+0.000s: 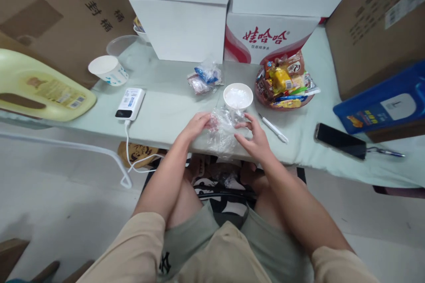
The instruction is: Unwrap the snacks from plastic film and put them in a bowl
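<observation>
Crumpled clear plastic film [221, 135] lies at the front edge of the table, with part of it hanging over the edge. My left hand [195, 126] pinches its left side, where something pinkish shows through. On the other side, my right hand [255, 139] has thumb and fingers apart, its fingertips at the film's edge. Just behind the film stands a white paper cup [238, 97] with clear plastic inside. Farther back and to the left is a small heap of plastic-wrapped pieces [204, 77], some blue. A white capped pen or cutter [274, 128] lies right of my right hand.
A bowl of packaged snacks [285, 82] stands at the back right. Further right are a phone [340, 140] and a blue bottle [385, 97]. On the left are a cabled power bank [130, 104], a tipped paper cup [109, 70] and a yellow jug [43, 86]. Boxes [179, 28] line the back.
</observation>
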Tool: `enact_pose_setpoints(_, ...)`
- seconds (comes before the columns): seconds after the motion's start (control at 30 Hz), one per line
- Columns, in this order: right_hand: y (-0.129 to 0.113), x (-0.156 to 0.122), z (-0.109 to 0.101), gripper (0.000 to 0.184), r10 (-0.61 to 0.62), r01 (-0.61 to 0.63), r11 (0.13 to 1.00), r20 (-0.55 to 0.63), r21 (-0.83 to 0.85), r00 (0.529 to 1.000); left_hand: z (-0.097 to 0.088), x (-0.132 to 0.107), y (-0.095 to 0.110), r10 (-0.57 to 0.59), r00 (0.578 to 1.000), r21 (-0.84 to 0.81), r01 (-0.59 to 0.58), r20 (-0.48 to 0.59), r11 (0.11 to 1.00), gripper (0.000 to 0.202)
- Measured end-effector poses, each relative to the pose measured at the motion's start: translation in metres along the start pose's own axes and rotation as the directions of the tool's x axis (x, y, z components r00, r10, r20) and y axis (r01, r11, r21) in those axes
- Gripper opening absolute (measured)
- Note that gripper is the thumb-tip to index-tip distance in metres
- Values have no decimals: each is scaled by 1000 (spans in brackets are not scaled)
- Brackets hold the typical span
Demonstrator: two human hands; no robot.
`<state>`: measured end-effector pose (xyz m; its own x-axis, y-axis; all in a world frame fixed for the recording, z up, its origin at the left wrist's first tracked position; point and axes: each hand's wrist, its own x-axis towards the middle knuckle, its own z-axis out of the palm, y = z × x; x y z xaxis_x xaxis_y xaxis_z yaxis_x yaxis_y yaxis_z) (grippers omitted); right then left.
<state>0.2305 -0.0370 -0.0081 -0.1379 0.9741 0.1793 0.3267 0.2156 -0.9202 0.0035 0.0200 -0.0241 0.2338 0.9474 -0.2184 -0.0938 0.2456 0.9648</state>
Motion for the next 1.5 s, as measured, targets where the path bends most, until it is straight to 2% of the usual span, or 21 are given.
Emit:
enact_pose_setpoints(0.07,1,2,6,19,-55,46,995,-94,-91,994,0,0,1,-29,1000,-10,29,-7,1000,35)
enact_pose_setpoints(0.1,2,3,9,11,-120,98,983,-133,-157,984,0,0,2,-59,998,-24,58,-14,998,42)
enact_pose_setpoints(0.2,2,3,15,28,-353,290,885,-122,-363,928,0,0,5,-135,991,-36,134,-4,990,59)
enact_pose_setpoints(0.3,3,-2,19,32,-465,429,784,34,-449,885,0,-2,9,-92,994,64,88,60,994,54)
enact_pose_setpoints(0.37,5,-6,20,35,-461,468,753,137,-462,877,1,-4,11,-32,996,134,21,79,991,44)
enact_pose_setpoints(0.43,8,-10,20,42,-429,490,736,239,-467,871,1,-6,13,4,999,137,-10,47,990,37)
enact_pose_setpoints(0.5,12,-14,19,40,-404,522,712,333,-470,852,0,-8,15,-25,999,38,23,35,999,40)
enact_pose_setpoints(0.6,18,-16,17,33,-391,556,667,403,-495,828,-1,-11,17,-99,990,-120,111,104,987,52)
enact_pose_setpoints(0.67,20,-16,15,31,-369,557,646,425,-522,827,-1,-13,17,-123,984,-110,138,132,984,51)
enact_pose_setpoints(0.77,19,-17,8,32,-315,549,671,479,-498,819,0,-14,17,-141,986,-24,144,91,989,55)
enact_pose_setpoints(0.83,16,-17,1,33,-303,514,755,479,-407,824,2,-12,17,-158,987,-27,158,34,987,47)
enact_pose_setpoints(0.87,15,-17,-1,34,-301,464,817,435,-341,849,2,-11,18,-160,987,-48,160,1,986,41)
enact_pose_setpoints(0.93,14,-17,-3,44,-245,296,938,258,-181,935,4,-10,19,-156,987,-107,152,-33,983,31)
enact_pose_setpoints(1.0,14,-14,2,63,-77,81,996,105,-26,991,7,-9,21,-126,992,-171,119,-29,978,27)
enact_pose_setpoints(1.07,13,-10,12,77,107,-113,990,74,85,991,10,-9,20,-99,995,-255,89,-27,963,29)
enact_pose_setpoints(1.13,12,-4,21,70,222,-235,954,88,186,971,13,-7,17,-115,993,-331,98,-33,938,39)
enact_pose_setpoints(1.23,8,6,25,57,292,-279,894,16,350,956,15,-4,11,-174,984,-286,179,43,941,49)
enact_pose_setpoints(1.27,7,9,24,59,312,-279,876,-21,394,950,15,-2,10,-175,983,-223,184,60,957,47)
enact_pose_setpoints(1.33,6,13,20,65,373,-305,834,-61,460,926,14,-1,8,-130,991,-112,132,28,985,40)
enact_pose_setpoints(1.43,7,15,15,54,466,-426,770,38,476,884,13,-3,10,-26,997,-83,19,-76,996,35)
enact_pose_setpoints(1.5,9,15,15,40,485,-473,753,100,457,869,14,-6,13,-29,999,-99,26,-32,995,39)
